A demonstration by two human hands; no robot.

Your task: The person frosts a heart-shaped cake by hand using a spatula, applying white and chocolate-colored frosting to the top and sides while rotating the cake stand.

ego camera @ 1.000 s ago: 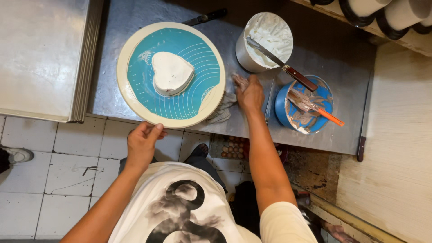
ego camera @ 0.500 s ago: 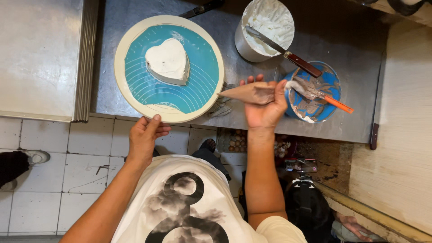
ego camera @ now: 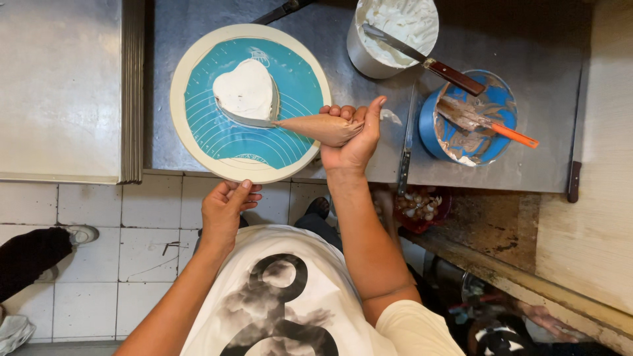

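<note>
Piping bag point(ego camera: 321, 127) in rt hand point(ego camera: 353, 140), tip at cake point(ego camera: 245, 90) edge.

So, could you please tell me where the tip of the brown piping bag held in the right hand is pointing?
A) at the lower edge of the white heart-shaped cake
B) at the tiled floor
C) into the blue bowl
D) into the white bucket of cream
A: the right hand holds the brown piping bag with its tip at the lower edge of the white heart-shaped cake on the round turntable.
</note>
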